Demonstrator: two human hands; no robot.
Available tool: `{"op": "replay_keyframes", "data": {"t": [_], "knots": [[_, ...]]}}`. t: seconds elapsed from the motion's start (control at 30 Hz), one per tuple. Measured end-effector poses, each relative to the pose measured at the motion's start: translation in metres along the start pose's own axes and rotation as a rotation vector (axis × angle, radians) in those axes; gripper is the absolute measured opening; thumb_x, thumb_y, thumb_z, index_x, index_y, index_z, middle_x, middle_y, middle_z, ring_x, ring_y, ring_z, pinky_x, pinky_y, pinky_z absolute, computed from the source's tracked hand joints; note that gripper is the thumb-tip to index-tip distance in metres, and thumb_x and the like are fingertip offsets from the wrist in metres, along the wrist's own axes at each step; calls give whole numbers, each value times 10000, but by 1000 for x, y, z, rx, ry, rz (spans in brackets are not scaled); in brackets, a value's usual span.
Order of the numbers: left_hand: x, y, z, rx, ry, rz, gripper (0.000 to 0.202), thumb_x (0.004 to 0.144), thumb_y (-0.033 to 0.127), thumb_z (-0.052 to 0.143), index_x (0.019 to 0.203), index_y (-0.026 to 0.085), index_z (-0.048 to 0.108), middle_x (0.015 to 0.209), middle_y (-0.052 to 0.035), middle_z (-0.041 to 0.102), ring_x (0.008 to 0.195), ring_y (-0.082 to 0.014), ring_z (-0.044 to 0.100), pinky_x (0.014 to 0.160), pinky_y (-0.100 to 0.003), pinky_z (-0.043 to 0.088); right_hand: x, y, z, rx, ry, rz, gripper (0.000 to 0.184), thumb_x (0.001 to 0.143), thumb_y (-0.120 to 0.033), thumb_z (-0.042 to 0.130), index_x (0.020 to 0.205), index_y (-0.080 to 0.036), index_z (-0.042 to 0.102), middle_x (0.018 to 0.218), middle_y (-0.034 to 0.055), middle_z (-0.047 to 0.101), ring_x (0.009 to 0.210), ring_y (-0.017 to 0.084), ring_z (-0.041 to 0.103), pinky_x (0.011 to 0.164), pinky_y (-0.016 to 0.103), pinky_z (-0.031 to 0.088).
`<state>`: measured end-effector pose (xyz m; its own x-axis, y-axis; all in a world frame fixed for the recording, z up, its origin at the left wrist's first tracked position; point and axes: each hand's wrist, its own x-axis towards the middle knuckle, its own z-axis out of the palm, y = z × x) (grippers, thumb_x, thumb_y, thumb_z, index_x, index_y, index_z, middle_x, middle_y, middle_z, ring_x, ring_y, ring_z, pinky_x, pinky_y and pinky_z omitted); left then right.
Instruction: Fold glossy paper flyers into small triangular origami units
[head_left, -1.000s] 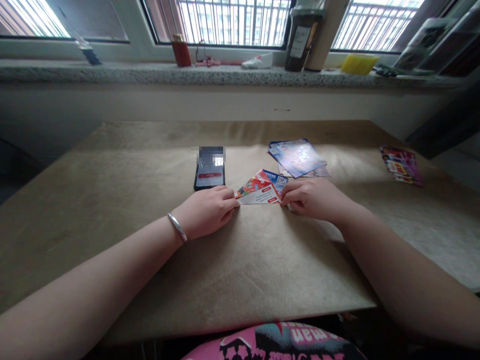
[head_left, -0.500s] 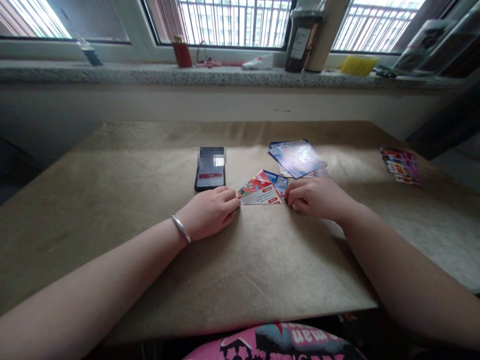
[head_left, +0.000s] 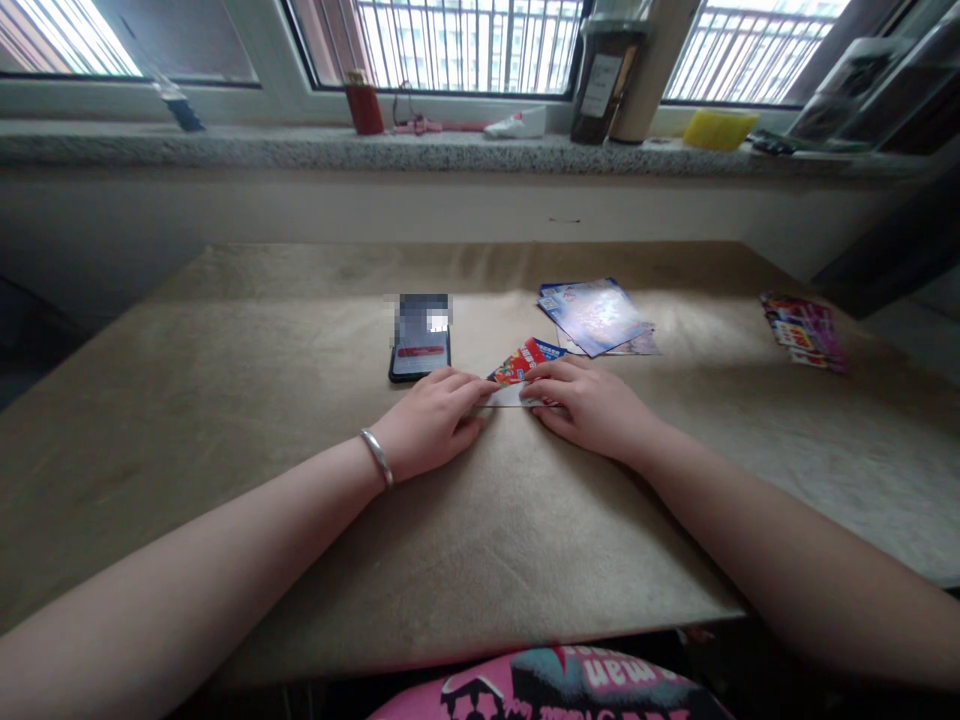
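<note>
A folded colourful leaflet [head_left: 523, 366], red, blue and white, lies flat on the brown table [head_left: 262, 400] between my hands. My left hand [head_left: 431, 420], with a silver bracelet on the wrist, has its fingers curled and pressing on the leaflet's left edge. My right hand [head_left: 589, 405] lies over the leaflet's right part, fingers extended and pressing it down. The hands are close together, and much of the leaflet is hidden under them.
A black phone [head_left: 420, 345] with a lit screen lies just beyond my left hand. A small stack of glossy leaflets [head_left: 596, 315] sits beyond my right hand, more leaflets [head_left: 802, 330] at the far right. A windowsill [head_left: 450, 150] holds a red cup, jar and yellow item.
My right hand slid left across the leaflet toward my left hand, now covering most of it. My left hand crept slightly right and forward. The leaflet shows less surface.
</note>
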<state>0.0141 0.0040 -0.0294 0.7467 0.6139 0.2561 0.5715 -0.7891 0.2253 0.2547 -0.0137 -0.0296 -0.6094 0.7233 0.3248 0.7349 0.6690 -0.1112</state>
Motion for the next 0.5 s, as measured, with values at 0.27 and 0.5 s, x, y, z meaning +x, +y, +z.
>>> {"op": "replay_keyframes", "data": {"t": [0.27,0.5], "knots": [[3,-3,2,-77,7,-8,281,856,171,511,1122,147,596,1048,-86,611,964,-192,534,888,-349,458,6,-4,2,-26,-20,-62,288,877,-210,477,1095,-223,665,1080,64,659,958,220,554,847,361,454],[5,-9,7,-139,34,22,186,873,158,512,1006,165,642,981,-68,642,897,-168,571,843,-317,477,8,-5,8,24,-2,-92,303,870,-219,500,1138,-192,639,1113,66,651,992,213,555,905,369,448]]}}
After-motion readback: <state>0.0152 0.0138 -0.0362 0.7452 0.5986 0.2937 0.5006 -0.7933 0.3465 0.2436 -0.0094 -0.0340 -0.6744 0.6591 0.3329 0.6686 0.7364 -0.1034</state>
